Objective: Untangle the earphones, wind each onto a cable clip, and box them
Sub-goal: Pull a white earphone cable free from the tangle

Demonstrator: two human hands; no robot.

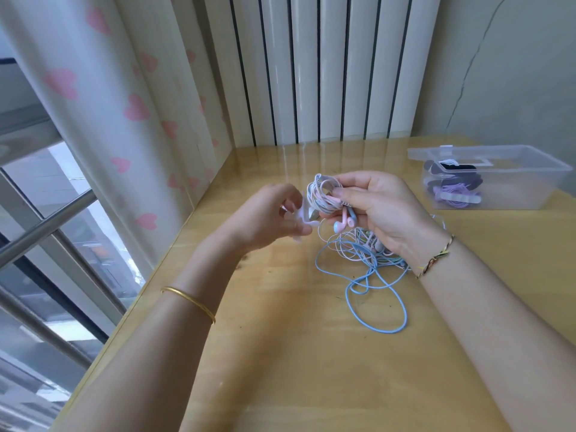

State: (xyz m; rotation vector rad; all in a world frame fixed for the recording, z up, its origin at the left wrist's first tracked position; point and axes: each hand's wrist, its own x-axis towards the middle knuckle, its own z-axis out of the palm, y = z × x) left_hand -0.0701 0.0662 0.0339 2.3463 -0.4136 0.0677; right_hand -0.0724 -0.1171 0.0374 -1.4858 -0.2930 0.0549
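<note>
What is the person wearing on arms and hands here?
No sleeves or gloves show; both forearms are bare. A thin gold bangle circles the forearm behind the left hand. A braided cord bracelet of dark, yellow and green strands circles the wrist of the right hand.

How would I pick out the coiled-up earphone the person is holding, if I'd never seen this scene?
Start at the wooden table, then look above its middle to the raised right hand. It pinches the pale pink earphone coil, with its earbuds dangling below. Unlike the loose tangle sprawled on the table beneath, it is wrapped into a tight bundle.
</note>
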